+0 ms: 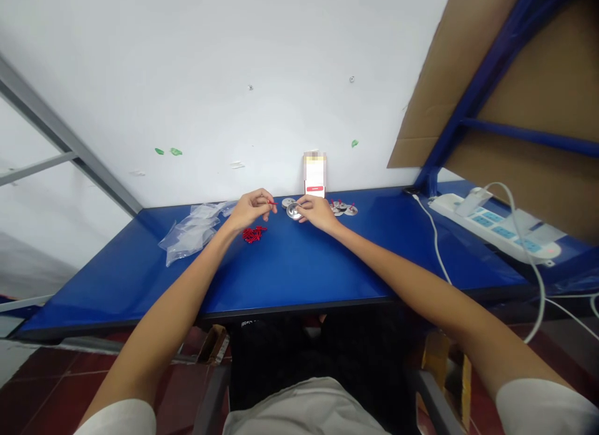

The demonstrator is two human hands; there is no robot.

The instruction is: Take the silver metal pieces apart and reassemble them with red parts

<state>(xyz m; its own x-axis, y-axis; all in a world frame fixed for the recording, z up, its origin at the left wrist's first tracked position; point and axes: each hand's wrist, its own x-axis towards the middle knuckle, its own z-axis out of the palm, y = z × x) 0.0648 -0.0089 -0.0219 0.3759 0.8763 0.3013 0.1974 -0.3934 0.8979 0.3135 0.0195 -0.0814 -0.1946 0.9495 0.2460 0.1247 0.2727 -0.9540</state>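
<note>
My left hand (253, 208) pinches a small red piece (272, 203) that looks like a screw or peg. Between the thumb and fingers of my right hand (317, 211) is a round, shiny metal disc (294, 211), tilted toward me. The two held pieces are a short way apart. Behind the disc lies a stack of similar round discs (287, 202). Below my left hand sits a small pile of red pieces (253, 234). Just right of my right hand are several discs with red pieces standing up from them (344, 207).
Clear plastic bags (189, 232) lie on the left of the blue table (299, 269). A phone (315, 175) leans against the white wall at the back. A white power strip (493, 228) with plugs and cables is on the right, beside a blue metal frame (468, 104).
</note>
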